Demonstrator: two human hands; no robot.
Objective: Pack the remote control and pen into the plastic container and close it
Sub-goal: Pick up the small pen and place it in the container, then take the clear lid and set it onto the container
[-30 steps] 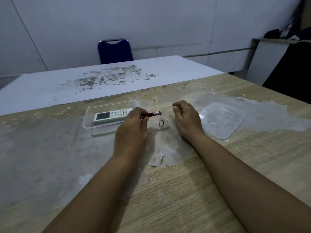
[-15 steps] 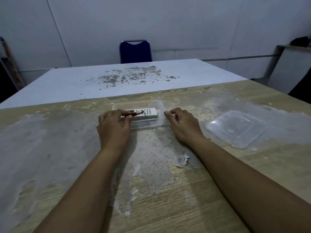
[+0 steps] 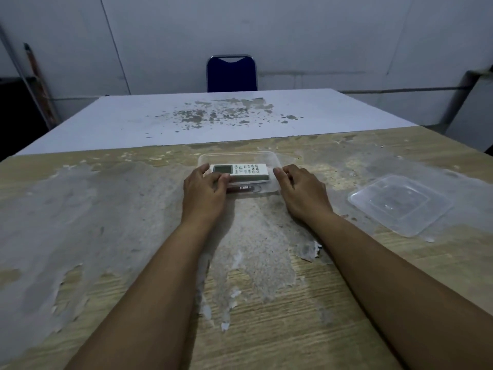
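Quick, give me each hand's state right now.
Left hand: on the pen in the container, grip unclear.
Right hand: empty, resting against the container.

The clear plastic container (image 3: 240, 157) sits open. The white remote control (image 3: 241, 171) lies flat inside it, buttons up, screen on its left end. The dark red pen (image 3: 240, 188) lies inside too, just in front of the remote. The clear lid (image 3: 401, 204) lies flat, well right of the container.
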